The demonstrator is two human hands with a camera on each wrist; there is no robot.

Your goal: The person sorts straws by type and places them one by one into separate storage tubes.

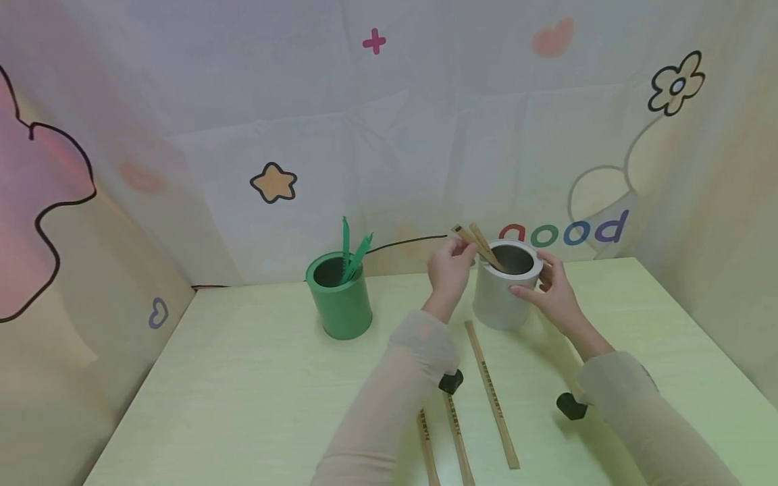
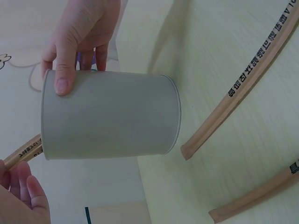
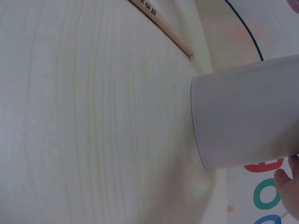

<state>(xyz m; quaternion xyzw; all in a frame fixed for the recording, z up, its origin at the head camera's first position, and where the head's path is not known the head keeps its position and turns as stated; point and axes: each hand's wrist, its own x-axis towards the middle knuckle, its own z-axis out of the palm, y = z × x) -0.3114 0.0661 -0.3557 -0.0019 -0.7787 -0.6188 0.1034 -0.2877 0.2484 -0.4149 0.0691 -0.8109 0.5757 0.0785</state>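
A white cylindrical holder [image 1: 501,300] stands upright near the back of the table. My right hand [image 1: 556,297] grips its right side, thumb on the front wall and fingers at the rim. At the rim's left, my left hand [image 1: 451,273] pinches a brown paper-wrapped straw [image 2: 22,153] whose lower end is inside the holder. Another brown wrapped straw [image 1: 480,237] leans beside it. One long wrapped straw [image 1: 494,395] lies on the table before the holder. Two more, a middle straw [image 1: 458,439] and a left straw [image 1: 427,445], lie partly under my left forearm.
To the left stands a green holder [image 1: 343,314] with green wrapped straws [image 1: 357,260] leaning in it. Behind the pale wooden table [image 1: 243,378] hangs a printed cloth [image 1: 395,155]. Dark wrist cameras protrude beneath both sleeves.
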